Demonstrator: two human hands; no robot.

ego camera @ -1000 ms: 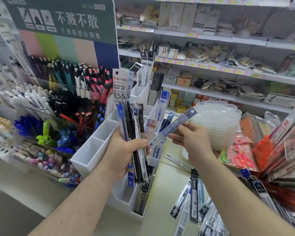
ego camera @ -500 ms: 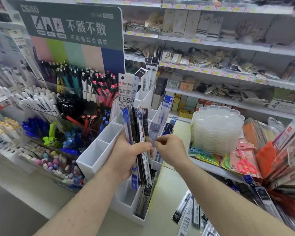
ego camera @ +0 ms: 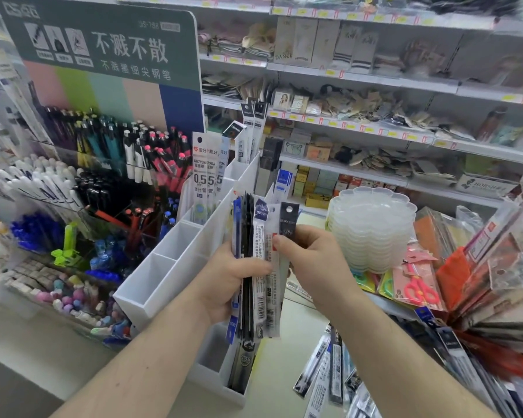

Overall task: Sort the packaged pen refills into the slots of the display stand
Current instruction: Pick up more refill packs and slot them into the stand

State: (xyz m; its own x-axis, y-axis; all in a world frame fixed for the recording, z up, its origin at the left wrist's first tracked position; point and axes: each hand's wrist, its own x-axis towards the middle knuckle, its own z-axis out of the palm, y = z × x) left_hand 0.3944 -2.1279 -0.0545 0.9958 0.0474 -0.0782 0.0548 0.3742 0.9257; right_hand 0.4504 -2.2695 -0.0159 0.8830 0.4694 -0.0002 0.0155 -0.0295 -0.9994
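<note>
Both hands hold one fanned bundle of refill packets point(ego camera: 258, 267): left hand point(ego camera: 224, 282) fingers wrapped around it, right hand point(ego camera: 311, 263) thumb pinching the rightmost packet.

The single head camera looks forward and down from the person's head, very near both hands, facing the white display stand point(ego camera: 175, 267) and store shelves point(ego camera: 375, 82).

Bright even light, soft shadows; wide-angle bending at edges, motion blur btm right, bg soft
</note>
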